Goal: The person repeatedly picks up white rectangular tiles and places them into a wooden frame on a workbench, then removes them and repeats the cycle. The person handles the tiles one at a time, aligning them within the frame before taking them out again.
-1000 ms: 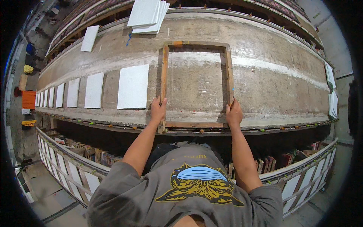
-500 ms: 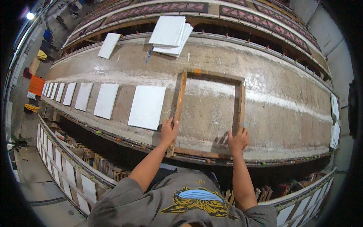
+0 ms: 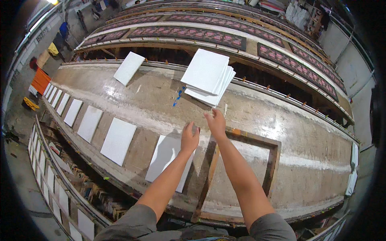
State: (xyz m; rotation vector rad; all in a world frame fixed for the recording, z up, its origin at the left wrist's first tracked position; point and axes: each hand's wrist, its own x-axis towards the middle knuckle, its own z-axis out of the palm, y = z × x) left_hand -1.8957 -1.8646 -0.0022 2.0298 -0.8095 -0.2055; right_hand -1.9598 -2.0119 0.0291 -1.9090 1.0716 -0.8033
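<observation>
My left hand (image 3: 190, 137) hovers above the near white panel (image 3: 160, 162), its fingers apart and empty. Further right, my right hand (image 3: 216, 122) reaches toward the lower corner of a stack of white panels (image 3: 205, 71). Its fingers are spread with nothing in them, and whether a fingertip touches the stack I cannot tell. The stacked panels are slightly fanned out. Beneath my right forearm a rectangular wooden frame (image 3: 257, 139) lies flat on the long table (image 3: 313, 146); the forearm hides part of it.
Several white panels (image 3: 118, 141) lie in a spaced row along the near left edge. One lone panel (image 3: 129, 68) rests by the far edge, left of the stack. Beyond stand tables with dark pink-patterned strips (image 3: 189, 37). More panels (image 3: 354, 170) sit at the right end.
Both hands have let go of the wooden frame and moved forward toward the stack. The view has shifted, so the stack and frame appear lower and further right.
</observation>
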